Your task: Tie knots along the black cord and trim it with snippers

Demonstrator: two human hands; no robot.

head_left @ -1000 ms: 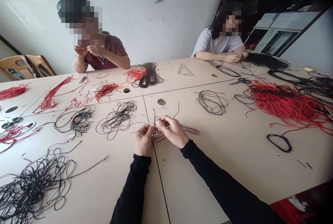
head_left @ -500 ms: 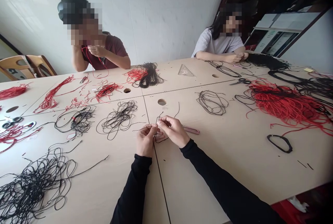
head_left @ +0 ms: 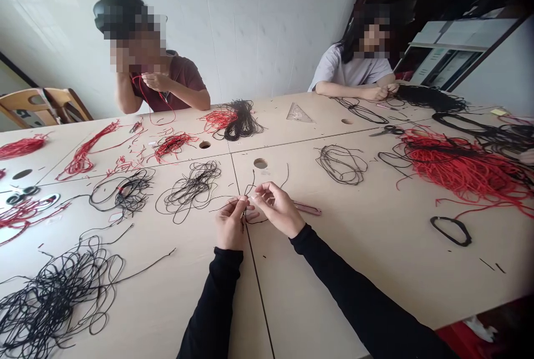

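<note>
Near the middle of the table, my left hand (head_left: 231, 221) pinches a thin black cord (head_left: 249, 187) between thumb and fingers, with cord ends sticking out above and below. Just to its right, my right hand (head_left: 278, 207) is curled with its fingertips beside the cord; whether it grips a strand is too small to tell. A pink tool (head_left: 307, 208) lies on the table behind my right wrist. Left of my hands rests a loose tangle of black cord (head_left: 194, 187).
Red cord bundles (head_left: 454, 164) and scissors (head_left: 387, 131) lie at the right. A big black tangle (head_left: 54, 298) is at the near left. A clear set square (head_left: 298, 113) lies toward the far edge. Two people (head_left: 187, 80) sit across the table (head_left: 334, 270); another hand shows at the right edge.
My left hand has shifted slightly left with the cord, and a small gap has opened between the hands. At the right edge, another person's hand has appeared.
</note>
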